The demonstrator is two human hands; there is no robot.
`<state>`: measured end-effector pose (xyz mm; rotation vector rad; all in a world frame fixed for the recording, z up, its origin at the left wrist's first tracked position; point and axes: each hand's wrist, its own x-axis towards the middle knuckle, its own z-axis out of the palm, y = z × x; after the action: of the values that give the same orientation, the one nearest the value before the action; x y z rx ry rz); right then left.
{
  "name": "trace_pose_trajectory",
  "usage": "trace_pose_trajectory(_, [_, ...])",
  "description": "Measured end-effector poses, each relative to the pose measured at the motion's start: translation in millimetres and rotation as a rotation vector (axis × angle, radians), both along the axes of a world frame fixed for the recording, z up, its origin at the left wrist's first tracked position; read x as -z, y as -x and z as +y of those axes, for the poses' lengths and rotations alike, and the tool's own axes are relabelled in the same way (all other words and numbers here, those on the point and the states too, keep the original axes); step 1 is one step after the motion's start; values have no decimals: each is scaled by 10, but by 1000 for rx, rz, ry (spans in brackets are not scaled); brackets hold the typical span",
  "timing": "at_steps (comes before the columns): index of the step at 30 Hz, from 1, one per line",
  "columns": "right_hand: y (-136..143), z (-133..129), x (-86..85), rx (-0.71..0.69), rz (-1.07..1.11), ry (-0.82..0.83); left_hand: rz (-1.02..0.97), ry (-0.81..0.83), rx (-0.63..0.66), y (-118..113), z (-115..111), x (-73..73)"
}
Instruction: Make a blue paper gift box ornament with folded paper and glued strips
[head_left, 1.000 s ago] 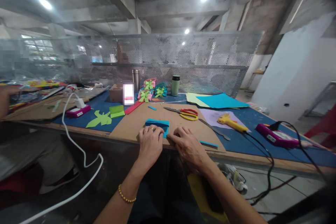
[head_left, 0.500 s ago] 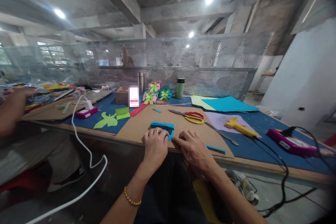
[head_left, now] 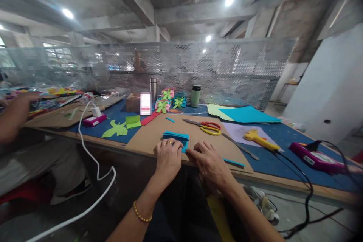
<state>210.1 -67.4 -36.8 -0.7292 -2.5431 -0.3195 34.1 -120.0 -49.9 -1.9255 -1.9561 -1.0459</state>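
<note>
A folded blue paper piece (head_left: 176,135) lies near the front edge of the brown cardboard (head_left: 153,132). My left hand (head_left: 169,155) presses on it with bent fingers, a ring on one of them. My right hand (head_left: 210,159) has its fingers curled together at the right corner of the same piece; its fingertips are partly hidden. Behind my right hand are scissors (head_left: 210,127) with red and yellow handles. A thin blue strip (head_left: 234,163) lies to the right of my right hand.
Right of the cardboard are a metal blade (head_left: 241,146), a yellow glue gun (head_left: 261,140) and a purple power strip (head_left: 317,157). Green paper shapes (head_left: 116,128) lie left. Bottles (head_left: 195,96) and paper flowers stand behind. A person's arm (head_left: 14,119) reaches in at far left.
The view has shifted slightly. Both hands stay on the blue paper with hardly any movement; the other person's arm at the left has moved a little.
</note>
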Motion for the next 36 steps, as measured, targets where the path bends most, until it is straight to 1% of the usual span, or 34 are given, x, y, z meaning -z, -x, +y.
trace_pose_trajectory(14, [-9, 23, 8, -35, 18, -42, 5, 22, 5, -8, -12, -25])
trace_pose_trajectory(21, [-8, 28, 18, -22, 8, -23, 3, 20, 5, -9, -14, -25])
trace_pose_trajectory(27, [-4, 34, 27, -22, 14, -51, 3, 9, 8, -2, -11, -13])
trace_pose_trajectory(36, [-4, 19, 12, -29, 20, -49, 12, 21, 1, -5, -18, -24])
